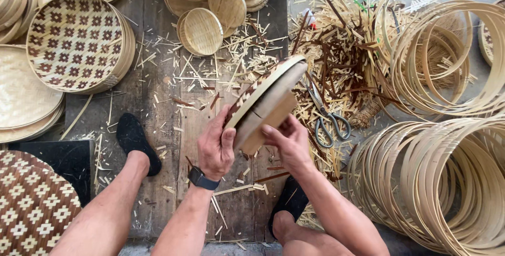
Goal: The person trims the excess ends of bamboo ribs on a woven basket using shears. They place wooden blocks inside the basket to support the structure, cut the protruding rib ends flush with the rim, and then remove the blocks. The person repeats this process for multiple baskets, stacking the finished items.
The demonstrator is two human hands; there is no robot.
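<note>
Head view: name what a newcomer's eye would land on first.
At centre, the left hand and right hand grip a round woven tray tilted on edge. A stack of brown-patterned trays leans upper left. Bamboo hoops pile up on the right, with scissors lying among the strip offcuts.

Setting: a basket-weaving workshop, work done at floor level. Evidence: worn wooden floor boards littered with bamboo offcuts. Stacks of finished round woven trays, some brown-and-tan patterned, some plain, along the top and left edges. Large coils of bent bamboo hoops piled at right. Heap of loose dark and pale strips beside a pair of scissors. Grey surface at top right is probably concrete; partly covered, hard to confirm.
</note>
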